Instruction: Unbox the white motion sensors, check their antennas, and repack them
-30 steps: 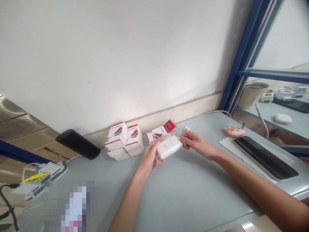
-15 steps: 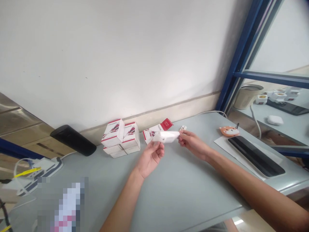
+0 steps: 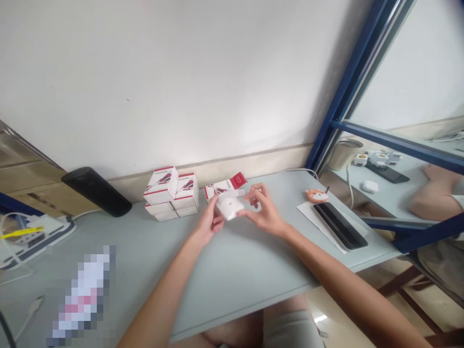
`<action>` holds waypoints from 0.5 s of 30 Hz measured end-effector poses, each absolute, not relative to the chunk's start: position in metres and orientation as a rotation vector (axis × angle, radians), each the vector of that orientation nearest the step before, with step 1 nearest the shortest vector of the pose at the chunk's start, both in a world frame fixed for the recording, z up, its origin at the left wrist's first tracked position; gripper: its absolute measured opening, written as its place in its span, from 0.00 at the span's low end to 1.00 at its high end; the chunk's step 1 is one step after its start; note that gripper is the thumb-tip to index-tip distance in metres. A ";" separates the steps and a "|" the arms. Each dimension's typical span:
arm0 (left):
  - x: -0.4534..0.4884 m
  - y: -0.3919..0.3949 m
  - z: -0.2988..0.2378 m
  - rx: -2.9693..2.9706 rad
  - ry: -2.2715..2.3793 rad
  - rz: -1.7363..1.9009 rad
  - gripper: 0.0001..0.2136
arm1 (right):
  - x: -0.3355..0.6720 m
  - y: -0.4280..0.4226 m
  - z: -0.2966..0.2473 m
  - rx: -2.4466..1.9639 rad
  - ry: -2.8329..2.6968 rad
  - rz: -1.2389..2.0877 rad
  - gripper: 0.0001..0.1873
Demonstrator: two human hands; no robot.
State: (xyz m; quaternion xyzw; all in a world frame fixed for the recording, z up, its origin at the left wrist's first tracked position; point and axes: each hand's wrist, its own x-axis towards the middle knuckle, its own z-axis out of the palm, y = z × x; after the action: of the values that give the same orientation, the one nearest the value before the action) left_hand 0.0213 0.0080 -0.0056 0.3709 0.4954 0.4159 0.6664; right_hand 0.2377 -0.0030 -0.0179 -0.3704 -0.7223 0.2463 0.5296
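A small white plastic device [image 3: 229, 208], squarish with rounded corners and a small reddish mark, is held above the table. My left hand [image 3: 208, 221] grips its left side between thumb and fingers. At its right edge is the thumb of my right hand [image 3: 266, 210], touching or almost touching it; the other fingers are raised and apart. Just behind the device lies a white and red carton [image 3: 219, 187] with its red end flap [image 3: 238, 180] open. To the left, several similar cartons [image 3: 161, 186] are stacked against the wall.
A black cylinder [image 3: 97, 191] leans back left, near a power strip [image 3: 39, 237]. On the right, a black slab-shaped device [image 3: 340, 224] rests on white paper [image 3: 304, 215] beside an orange animal-faced item [image 3: 316, 195]. A blue frame [image 3: 326, 125] divides off another table. A pixelated item [image 3: 81, 295] lies front left.
The white device has tilted so a broad face shows. My right hand's fingers have lifted off its end and spread, while my left hand keeps hold. The view has swung right.
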 end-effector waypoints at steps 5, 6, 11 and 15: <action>0.023 0.005 -0.008 0.994 1.094 0.962 0.26 | 0.237 -0.002 -0.029 -0.889 -2.071 0.558 0.61; 0.025 0.003 -0.008 1.032 1.087 0.962 0.25 | 0.237 -0.001 -0.032 -0.887 -2.146 0.548 0.62; 0.035 -0.005 0.009 1.189 0.983 0.970 0.25 | 0.244 0.004 -0.032 -0.817 -2.119 0.645 0.64; 0.033 0.012 0.028 1.493 1.048 1.039 0.31 | 0.247 0.010 -0.022 -0.789 -1.637 0.809 0.62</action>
State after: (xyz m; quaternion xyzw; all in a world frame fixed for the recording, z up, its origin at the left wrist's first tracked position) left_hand 0.0331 0.0115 0.0282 0.6168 0.4330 0.4293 0.4978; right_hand 0.2468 0.0097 -0.0217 -0.3328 -0.6902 0.3410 0.5447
